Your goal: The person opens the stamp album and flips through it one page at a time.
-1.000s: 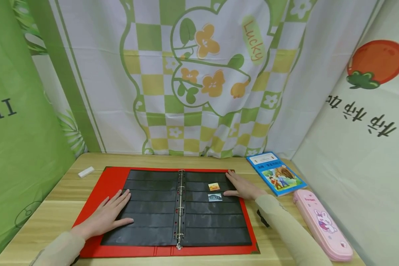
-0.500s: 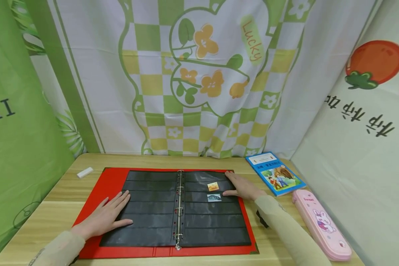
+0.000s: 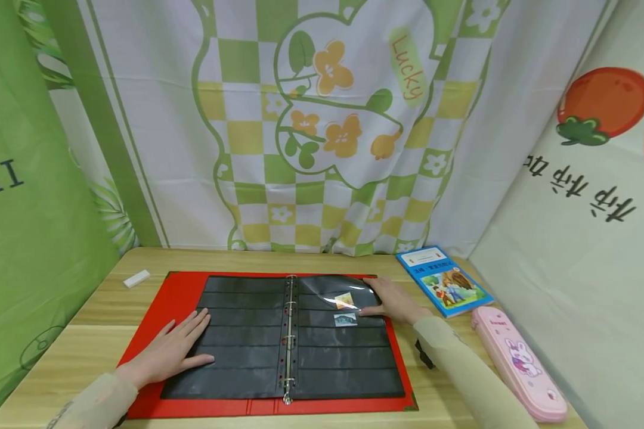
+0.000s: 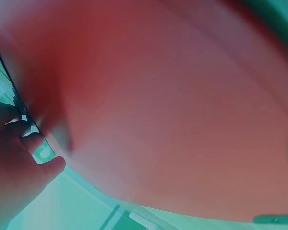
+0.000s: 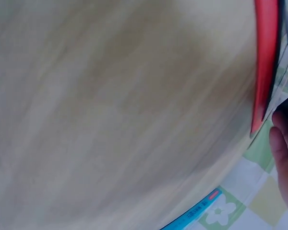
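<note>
A red ring binder [image 3: 163, 310] lies open on the wooden table, with black pocket pages on both sides of its metal rings [image 3: 290, 339]. Two stamps sit in the right page [image 3: 349, 381]: an orange-yellow stamp [image 3: 344, 300] and, below it, a grey-blue stamp [image 3: 346, 320]. My left hand [image 3: 166, 348] rests flat, fingers spread, on the outer edge of the left page [image 3: 241, 351]. My right hand [image 3: 390, 301] pinches the upper outer corner of the right page, which bends up there and shines. In the right wrist view, its fingers [image 5: 280, 143] grip the dark sheet's edge.
A blue picture book [image 3: 444, 280] lies at the back right, with a pink pencil case [image 3: 520, 363] in front of it. A small white block [image 3: 136, 278] sits at the back left. Printed curtains [image 3: 322, 226] stand right behind the table and along both sides.
The upper right corner of the right page has risen and curled under my right hand, whose fingers have drawn in. My left hand stays in place.
</note>
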A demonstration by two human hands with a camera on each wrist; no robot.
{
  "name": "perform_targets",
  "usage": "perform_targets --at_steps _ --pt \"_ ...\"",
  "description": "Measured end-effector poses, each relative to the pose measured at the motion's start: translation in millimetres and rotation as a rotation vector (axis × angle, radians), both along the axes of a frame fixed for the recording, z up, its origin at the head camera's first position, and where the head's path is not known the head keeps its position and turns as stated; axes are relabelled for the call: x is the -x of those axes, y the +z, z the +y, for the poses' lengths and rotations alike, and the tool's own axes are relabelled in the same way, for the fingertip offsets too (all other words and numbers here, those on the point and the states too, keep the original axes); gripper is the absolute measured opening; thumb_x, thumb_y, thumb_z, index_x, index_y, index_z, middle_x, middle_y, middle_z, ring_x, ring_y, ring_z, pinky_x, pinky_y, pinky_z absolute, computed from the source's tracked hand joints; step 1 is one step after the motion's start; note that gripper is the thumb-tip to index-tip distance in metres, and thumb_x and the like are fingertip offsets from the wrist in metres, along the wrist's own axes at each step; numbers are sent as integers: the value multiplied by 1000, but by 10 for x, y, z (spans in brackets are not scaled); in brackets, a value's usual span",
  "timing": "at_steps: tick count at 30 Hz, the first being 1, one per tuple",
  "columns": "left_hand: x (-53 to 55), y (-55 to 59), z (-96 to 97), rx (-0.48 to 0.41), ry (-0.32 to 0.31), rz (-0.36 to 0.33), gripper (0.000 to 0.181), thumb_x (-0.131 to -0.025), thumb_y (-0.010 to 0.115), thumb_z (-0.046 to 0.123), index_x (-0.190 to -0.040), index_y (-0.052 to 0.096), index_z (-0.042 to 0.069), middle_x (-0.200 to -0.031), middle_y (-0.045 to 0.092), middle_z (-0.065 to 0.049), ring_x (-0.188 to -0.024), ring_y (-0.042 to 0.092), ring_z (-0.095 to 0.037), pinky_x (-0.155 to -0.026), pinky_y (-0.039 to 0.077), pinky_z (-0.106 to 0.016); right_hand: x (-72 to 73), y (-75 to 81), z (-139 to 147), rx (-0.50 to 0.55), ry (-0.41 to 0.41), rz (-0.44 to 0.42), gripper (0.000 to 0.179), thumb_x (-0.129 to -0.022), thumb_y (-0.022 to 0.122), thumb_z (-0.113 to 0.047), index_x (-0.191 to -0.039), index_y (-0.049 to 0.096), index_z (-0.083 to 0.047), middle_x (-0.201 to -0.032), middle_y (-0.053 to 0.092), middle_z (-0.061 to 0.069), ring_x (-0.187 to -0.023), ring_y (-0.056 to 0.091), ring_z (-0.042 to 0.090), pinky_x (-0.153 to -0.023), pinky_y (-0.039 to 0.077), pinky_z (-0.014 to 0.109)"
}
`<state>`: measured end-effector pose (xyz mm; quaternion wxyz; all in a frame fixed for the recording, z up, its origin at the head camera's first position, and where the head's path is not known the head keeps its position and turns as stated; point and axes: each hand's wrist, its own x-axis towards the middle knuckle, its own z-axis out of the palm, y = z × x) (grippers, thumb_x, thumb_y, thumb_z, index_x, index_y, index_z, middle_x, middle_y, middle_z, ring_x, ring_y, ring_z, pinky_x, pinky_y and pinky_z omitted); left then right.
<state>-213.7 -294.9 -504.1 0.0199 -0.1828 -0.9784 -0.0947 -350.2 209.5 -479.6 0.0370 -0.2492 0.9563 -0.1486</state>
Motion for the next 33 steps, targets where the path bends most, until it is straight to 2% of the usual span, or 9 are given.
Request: perform_targets --at_steps 5,11,15,18,20,23,27,29,33 --pt "-18 18 4 -6 1 -7 98 -84 55 73 -150 41 3 -159 37 -16 -144 38 -42 -110 30 -70 -49 44 -42 42 -20 -47 102 -82 73 -58 -154 31 0 -155 37 25 -142 38 44 -112 38 58" --pt "-31 45 17 -9 5 -15 97 -84 56 72 -150 41 2 -159 37 -17 -144 37 -42 -110 30 -70 -118 82 -104 78 -37 3 92 -89 74 -38 -153 26 6 -160 25 29 -146 30 47 -115 33 60" --pt "-24 53 26 -10 0 -26 98 -85 55 72 -150 40 1 -159 36 -18 -145 36 -43 -111 29 -70 -217 125 -131 155 -96 58 79 -92 71 -21 -150 28 13 -154 32 35 -141 36 51 -113 36 61" --pt "-21 54 26 -4 0 -21 98 -85 55 73 -150 41 2 -159 36 -17 -145 36 -42 -111 29 -70 -287 164 -140 233 -169 69 69 -92 68 -12 -142 33 19 -139 46 40 -122 54 51 -101 47 58" --pt "-21 50 23 4 1 -12 97 -85 55 73 -150 41 2 -159 37 -17 -145 37 -42 -111 29 -70 -322 191 -131 272 -228 27 62 -93 66 -11 -137 38 22 -128 55 39 -111 61 48 -92 53 55" --pt "-22 49 21 12 4 -3 97 -84 55 74 -150 42 3 -159 38 -16 -145 37 -42 -111 29 -70 -360 229 -90 342 -321 -129 50 -95 62 -12 -129 45 21 -117 62 37 -93 69 40 -77 60 44" --pt "-21 45 25 20 -2 4 94 -84 55 73 -150 42 7 -158 38 -16 -144 38 -42 -111 29 -70 -388 268 -16 454 -400 -321 34 -98 57 -11 -118 54 17 -106 65 31 -74 71 22 -67 62 34" --pt "-19 41 28 27 -7 12 93 -84 55 73 -150 43 9 -158 39 -16 -143 38 -43 -111 30 -70 -398 300 11 476 -407 -359 29 -99 55 -10 -112 57 16 -96 65 22 -69 66 14 -66 62 31" --pt "-16 43 29 38 -11 25 91 -84 56 73 -149 45 10 -158 39 -16 -143 39 -42 -111 30 -70 -422 407 18 469 -415 -370 26 -100 54 -10 -107 61 14 -86 65 15 -66 64 10 -65 61 31"
